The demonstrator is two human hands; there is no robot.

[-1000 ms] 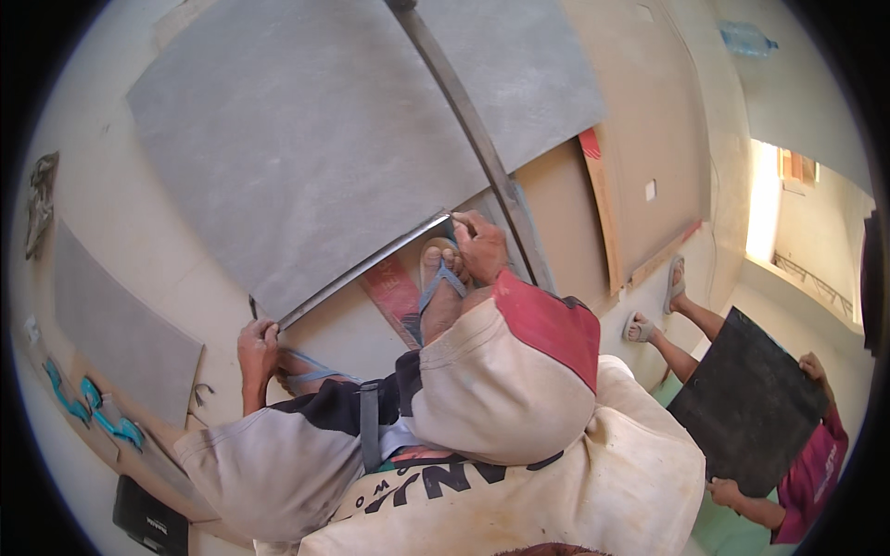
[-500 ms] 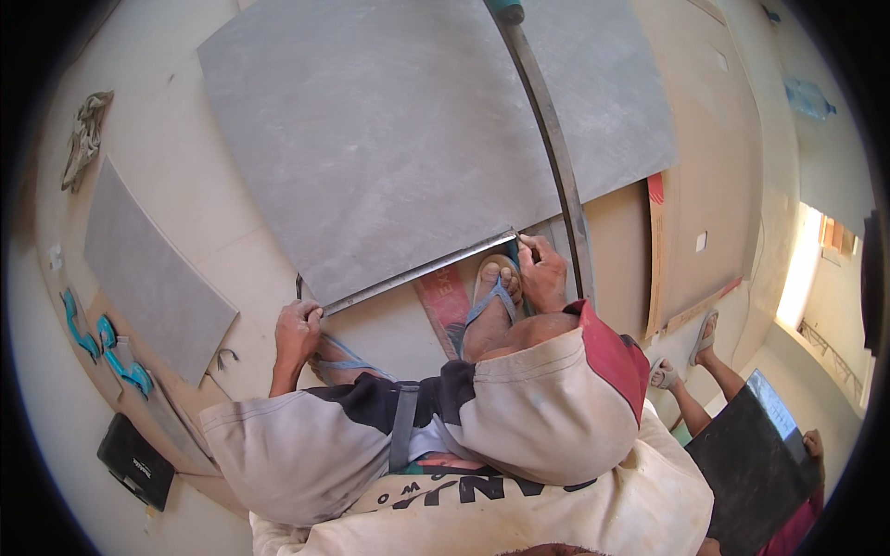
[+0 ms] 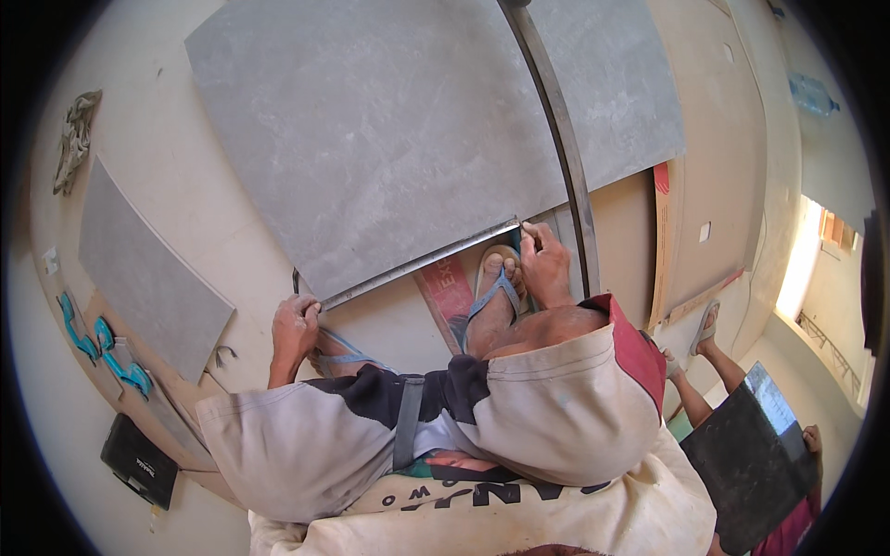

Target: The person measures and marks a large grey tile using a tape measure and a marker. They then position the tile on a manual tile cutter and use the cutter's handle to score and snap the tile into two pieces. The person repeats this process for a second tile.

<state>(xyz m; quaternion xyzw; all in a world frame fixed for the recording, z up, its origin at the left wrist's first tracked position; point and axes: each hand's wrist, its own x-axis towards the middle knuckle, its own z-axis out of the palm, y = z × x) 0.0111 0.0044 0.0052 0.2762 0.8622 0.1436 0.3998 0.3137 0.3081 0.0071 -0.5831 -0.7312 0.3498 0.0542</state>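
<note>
Left hand (image 3: 295, 328) and right hand (image 3: 547, 267) both look clamped on a shiny strip (image 3: 419, 266), one at each end, dead centre of frame. It runs along the big gray slab (image 3: 371, 139)'s lower edge; dark bar (image 3: 564, 144) crosses the slab up top.

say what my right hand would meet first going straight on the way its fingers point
Probably the large grey slab, just past the thin metal strip at the right hand; relative heights are hard to judge.
</note>
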